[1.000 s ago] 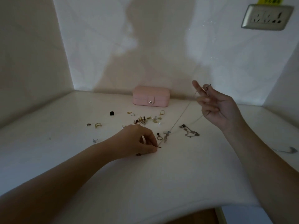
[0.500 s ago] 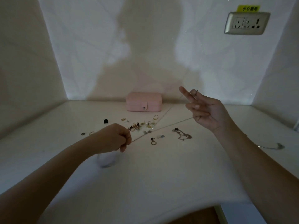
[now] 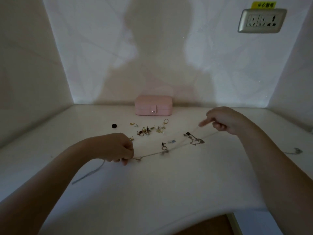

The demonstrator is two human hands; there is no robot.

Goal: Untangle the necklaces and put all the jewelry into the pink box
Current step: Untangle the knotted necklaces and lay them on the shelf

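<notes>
Tension matters: your left hand (image 3: 118,148) pinches one end of the necklace (image 3: 152,154), your right hand (image 3: 225,120) grips the other, mid-tabletop. Pull gently, lifting clear of the earrings (image 3: 144,131); the pink box (image 3: 153,106) sits closed at the rear edge.

Dim scene; light from behind casts person's shadow on wall (image 3: 152,48); wide-angle bending at edges.

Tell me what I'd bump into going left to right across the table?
Left hand, pinching the thin chain → heap of gold earrings → right hand → loose necklace.
</notes>
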